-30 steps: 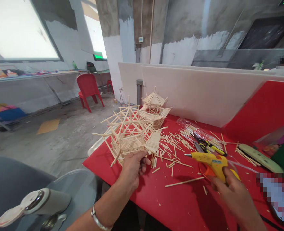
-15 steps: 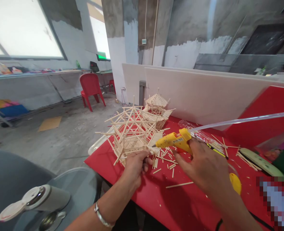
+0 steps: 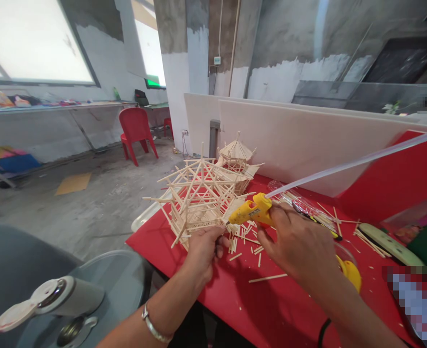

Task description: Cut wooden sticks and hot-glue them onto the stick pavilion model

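Note:
My left hand point(image 3: 202, 251) grips the lower edge of a pale wooden-stick model point(image 3: 195, 195), a tilted frame of crossed sticks held above the red table point(image 3: 271, 309). My right hand point(image 3: 300, 246) is closed around a yellow glue gun point(image 3: 251, 212). Its nozzle points left and touches the model's right side just above my left fingers. A long clear glue stick point(image 3: 354, 162) juts out of the gun's back toward the upper right.
A second small stick pavilion point(image 3: 235, 154) stands behind the model. Loose sticks point(image 3: 251, 237) and a bag of sticks point(image 3: 300, 200) lie on the table. White boards point(image 3: 307, 140) line the far edge. A grey bottle point(image 3: 50, 299) rests at lower left. Red chair point(image 3: 135, 130) beyond.
My right hand lifted the glue gun off the table and carried it left to the model. Over the last half second, the nozzle moved slightly closer and lower. The left hand kept its hold.

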`<action>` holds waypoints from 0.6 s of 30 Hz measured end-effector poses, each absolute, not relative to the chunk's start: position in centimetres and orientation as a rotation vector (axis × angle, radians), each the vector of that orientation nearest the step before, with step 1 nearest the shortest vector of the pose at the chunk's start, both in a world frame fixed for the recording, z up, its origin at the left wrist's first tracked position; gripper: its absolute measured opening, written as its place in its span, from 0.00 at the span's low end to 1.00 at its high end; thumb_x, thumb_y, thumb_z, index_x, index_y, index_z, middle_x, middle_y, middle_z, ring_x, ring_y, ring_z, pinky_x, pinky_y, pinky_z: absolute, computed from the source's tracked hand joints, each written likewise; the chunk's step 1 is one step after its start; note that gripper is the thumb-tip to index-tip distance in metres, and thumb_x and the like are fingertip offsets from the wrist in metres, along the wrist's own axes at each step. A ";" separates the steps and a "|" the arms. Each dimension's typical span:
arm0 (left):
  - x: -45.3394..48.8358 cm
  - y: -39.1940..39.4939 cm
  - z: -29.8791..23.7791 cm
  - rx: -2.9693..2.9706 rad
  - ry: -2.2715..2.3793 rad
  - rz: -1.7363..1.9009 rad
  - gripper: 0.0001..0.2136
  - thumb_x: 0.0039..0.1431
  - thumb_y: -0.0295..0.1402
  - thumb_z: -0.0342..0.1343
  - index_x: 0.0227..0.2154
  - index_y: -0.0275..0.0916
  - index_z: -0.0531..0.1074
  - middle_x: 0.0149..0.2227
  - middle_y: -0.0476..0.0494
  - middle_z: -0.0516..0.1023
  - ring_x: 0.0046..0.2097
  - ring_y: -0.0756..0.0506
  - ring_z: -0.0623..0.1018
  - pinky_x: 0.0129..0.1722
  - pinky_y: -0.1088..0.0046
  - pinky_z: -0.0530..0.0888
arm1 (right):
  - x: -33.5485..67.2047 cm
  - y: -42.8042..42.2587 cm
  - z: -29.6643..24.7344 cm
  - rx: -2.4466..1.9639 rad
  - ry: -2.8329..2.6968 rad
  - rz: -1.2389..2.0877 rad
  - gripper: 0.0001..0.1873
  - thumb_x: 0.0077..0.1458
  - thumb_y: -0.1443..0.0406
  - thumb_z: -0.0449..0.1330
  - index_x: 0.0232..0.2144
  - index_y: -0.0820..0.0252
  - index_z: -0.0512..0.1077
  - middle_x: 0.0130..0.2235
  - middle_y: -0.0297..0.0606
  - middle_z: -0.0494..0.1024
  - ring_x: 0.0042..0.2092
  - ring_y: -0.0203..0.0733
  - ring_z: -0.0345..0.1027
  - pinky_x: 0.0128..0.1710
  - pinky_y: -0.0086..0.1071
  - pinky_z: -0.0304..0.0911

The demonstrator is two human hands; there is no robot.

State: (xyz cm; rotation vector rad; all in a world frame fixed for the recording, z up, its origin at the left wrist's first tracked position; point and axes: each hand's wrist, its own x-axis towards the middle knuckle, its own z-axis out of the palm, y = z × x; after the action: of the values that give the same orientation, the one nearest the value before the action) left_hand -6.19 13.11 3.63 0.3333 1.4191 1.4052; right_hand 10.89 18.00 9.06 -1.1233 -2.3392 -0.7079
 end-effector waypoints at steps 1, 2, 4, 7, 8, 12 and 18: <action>-6.2 13.1 3.6 0.330 1.420 1.406 0.08 0.43 0.36 0.58 0.21 0.36 0.70 0.14 0.50 0.73 0.12 0.56 0.60 0.12 0.80 0.50 | 10.9 18.0 9.1 -1.125 -2.338 -0.711 0.14 0.55 0.59 0.56 0.40 0.62 0.69 0.33 0.40 0.76 0.29 0.41 0.70 0.26 0.32 0.49; -6.2 13.1 3.6 0.330 1.423 1.407 0.08 0.43 0.36 0.59 0.21 0.36 0.70 0.14 0.50 0.73 0.12 0.56 0.60 0.12 0.80 0.50 | 10.9 18.0 9.1 -1.129 -2.338 -0.715 0.14 0.55 0.59 0.57 0.40 0.63 0.69 0.33 0.40 0.77 0.29 0.41 0.70 0.26 0.32 0.49; -6.1 13.1 3.6 0.337 1.427 1.407 0.08 0.43 0.36 0.59 0.21 0.36 0.70 0.14 0.49 0.73 0.12 0.56 0.60 0.12 0.80 0.50 | 10.9 18.0 9.2 -1.137 -2.343 -0.713 0.14 0.54 0.59 0.57 0.40 0.63 0.69 0.34 0.40 0.77 0.30 0.42 0.71 0.26 0.33 0.50; -6.2 13.1 3.5 0.345 1.424 1.406 0.09 0.44 0.36 0.59 0.21 0.36 0.69 0.14 0.49 0.73 0.12 0.56 0.60 0.12 0.79 0.49 | 10.8 18.1 9.2 -1.152 -2.348 -0.711 0.14 0.54 0.59 0.57 0.40 0.62 0.69 0.34 0.39 0.77 0.29 0.42 0.70 0.26 0.33 0.50; -6.2 13.1 3.5 0.345 1.424 1.407 0.08 0.44 0.36 0.58 0.20 0.36 0.69 0.14 0.49 0.72 0.12 0.56 0.59 0.12 0.79 0.49 | 10.8 18.1 9.1 -1.157 -2.348 -0.715 0.14 0.54 0.59 0.57 0.40 0.62 0.69 0.34 0.39 0.77 0.29 0.41 0.70 0.26 0.33 0.50; -6.2 13.0 3.5 0.349 1.424 1.410 0.08 0.45 0.36 0.58 0.20 0.36 0.69 0.14 0.50 0.72 0.12 0.56 0.59 0.13 0.79 0.49 | 10.6 18.3 8.9 -1.159 -2.350 -0.727 0.14 0.55 0.59 0.57 0.41 0.62 0.68 0.34 0.39 0.77 0.29 0.41 0.70 0.26 0.32 0.50; -6.2 13.1 3.6 0.359 1.409 1.412 0.09 0.44 0.36 0.59 0.19 0.36 0.69 0.14 0.50 0.72 0.12 0.57 0.59 0.13 0.78 0.48 | 10.5 18.5 8.5 -1.140 -2.362 -0.732 0.14 0.55 0.60 0.57 0.42 0.62 0.68 0.34 0.39 0.77 0.30 0.41 0.70 0.27 0.33 0.52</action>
State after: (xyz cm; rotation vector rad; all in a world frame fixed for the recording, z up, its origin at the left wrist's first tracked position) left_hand -6.17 13.06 3.58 0.3586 1.4086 1.4124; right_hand 10.51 18.48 8.49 -1.1403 -2.3619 -0.7323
